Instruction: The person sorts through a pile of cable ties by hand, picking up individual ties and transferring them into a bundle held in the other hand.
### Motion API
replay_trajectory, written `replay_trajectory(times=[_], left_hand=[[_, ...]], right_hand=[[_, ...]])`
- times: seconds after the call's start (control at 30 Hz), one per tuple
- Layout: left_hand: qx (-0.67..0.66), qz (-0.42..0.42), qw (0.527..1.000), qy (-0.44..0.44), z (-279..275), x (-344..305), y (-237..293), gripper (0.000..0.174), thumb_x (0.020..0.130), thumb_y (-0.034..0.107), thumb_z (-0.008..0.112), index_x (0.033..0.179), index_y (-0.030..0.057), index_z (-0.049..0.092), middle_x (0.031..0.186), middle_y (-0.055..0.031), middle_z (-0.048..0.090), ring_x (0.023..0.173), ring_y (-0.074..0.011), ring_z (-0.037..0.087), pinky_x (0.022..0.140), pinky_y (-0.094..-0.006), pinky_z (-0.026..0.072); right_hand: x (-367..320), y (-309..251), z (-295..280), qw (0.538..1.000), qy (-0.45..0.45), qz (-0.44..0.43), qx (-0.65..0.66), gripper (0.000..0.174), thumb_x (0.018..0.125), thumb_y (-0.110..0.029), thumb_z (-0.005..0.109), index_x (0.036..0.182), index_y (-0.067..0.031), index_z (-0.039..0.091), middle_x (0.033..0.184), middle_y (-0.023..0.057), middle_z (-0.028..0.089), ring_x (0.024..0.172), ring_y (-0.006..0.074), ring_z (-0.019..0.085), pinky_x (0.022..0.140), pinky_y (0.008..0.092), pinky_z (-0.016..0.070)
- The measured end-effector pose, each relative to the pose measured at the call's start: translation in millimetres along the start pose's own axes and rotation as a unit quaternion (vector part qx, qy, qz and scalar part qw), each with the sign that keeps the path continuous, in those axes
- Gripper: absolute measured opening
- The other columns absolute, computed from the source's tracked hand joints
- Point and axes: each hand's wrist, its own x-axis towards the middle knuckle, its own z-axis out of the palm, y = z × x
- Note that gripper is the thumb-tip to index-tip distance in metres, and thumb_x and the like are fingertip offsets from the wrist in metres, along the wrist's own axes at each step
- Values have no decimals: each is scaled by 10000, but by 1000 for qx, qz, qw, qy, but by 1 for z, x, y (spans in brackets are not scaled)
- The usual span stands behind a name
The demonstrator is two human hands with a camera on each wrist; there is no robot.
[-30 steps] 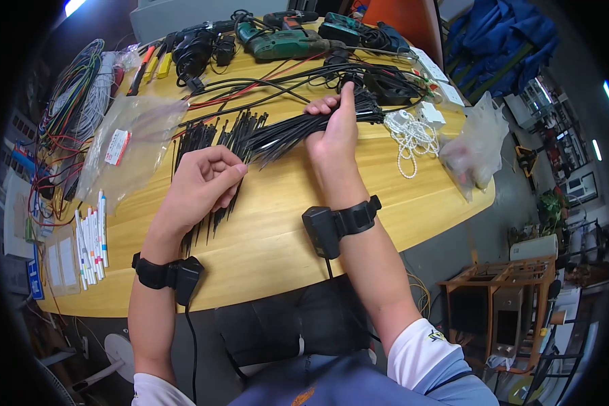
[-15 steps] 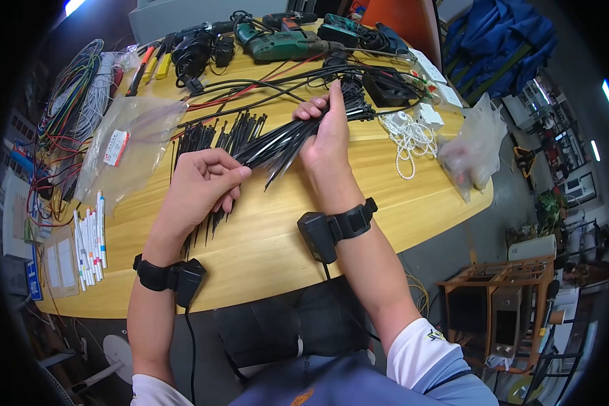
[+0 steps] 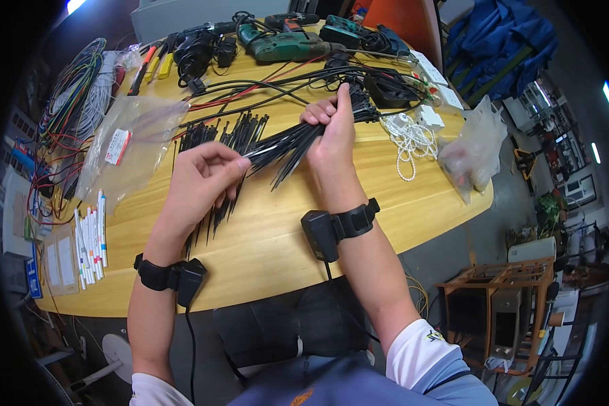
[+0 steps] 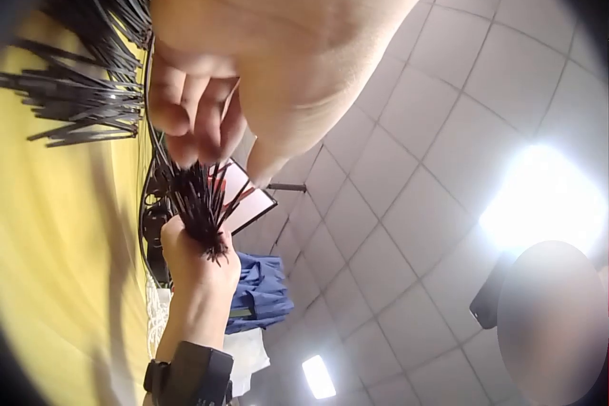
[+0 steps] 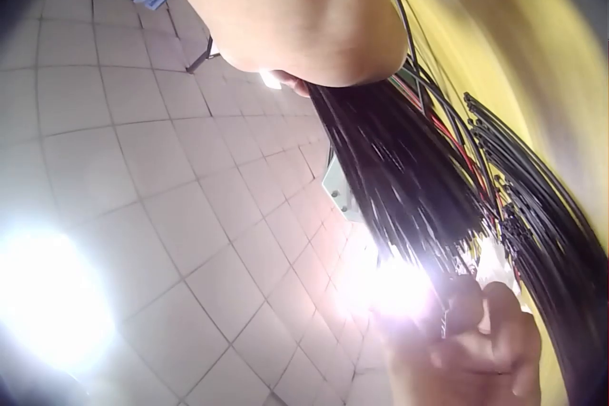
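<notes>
My right hand [image 3: 333, 132] grips a thick bundle of black cable ties [image 3: 285, 150], its heads sticking out to the right and its tails fanning left. At the left end of that bundle, my left hand [image 3: 205, 177] pinches some tail tips between thumb and fingers. Behind and below the left hand, more loose cable ties [image 3: 243, 128] lie on the table in rows. The right wrist view shows the bundle [image 5: 390, 163] spreading from the right hand [image 5: 295, 16] toward the curled fingers of the left hand [image 5: 476, 339].
A plastic bag [image 3: 132, 145] and markers [image 3: 91, 237] lie at the left. Green power drills [image 3: 287, 47] and cables are at the back. White beaded cord [image 3: 409, 139] and another plastic bag [image 3: 477, 149] sit at the right. The table's front edge [image 3: 250, 298] curves near the body.
The bundle swung left and down with my right hand, then slightly back to the right. My left fingers, at first beside the tails, now pinch some tips.
</notes>
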Motion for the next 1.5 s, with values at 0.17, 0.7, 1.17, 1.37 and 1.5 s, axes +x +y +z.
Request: replay_trajectory(times=[0.17,0.7,1.17,1.37,1.5], left_hand=[[12,10,986,166,-10,11,-15,218,921,215,681,877,20,595,605,15,553,490,-46,502,411,-198,337],[313,-16,943,109,-9,5,-28,118,803,58,668,777,-49,624,535,3,515,493,-51,432,479,-262,353],[25,29,996,81,-3,2,-2,95,878,77,664,816,13,630,621,82,499,533,-8,394,497,-204,278],[-35,32,998,32,-3,2,-5,84,893,64,632,825,16,616,684,13,577,591,-55,494,555,-206,381],[-63,-10,998,-17,-5,1,-5,67,911,63,604,871,11,590,736,-58,643,620,-92,571,591,-218,448]], right_hand=[[-4,-3,3,1000,3,13,8,314,955,-324,629,770,-151,443,564,-70,312,457,66,302,462,229,303],[-9,1,7,998,-15,62,-9,273,943,-239,627,743,-145,468,555,-66,327,457,70,313,454,233,302],[-10,13,1,955,-132,232,-127,216,903,-266,722,924,-93,595,653,-70,414,458,23,344,424,186,297],[-19,17,8,953,-145,220,-146,189,891,-202,732,847,-97,581,655,-57,415,467,26,355,427,190,294],[-20,17,9,952,-149,220,-154,201,886,-170,731,809,-106,557,638,-59,409,463,29,359,424,196,300]])
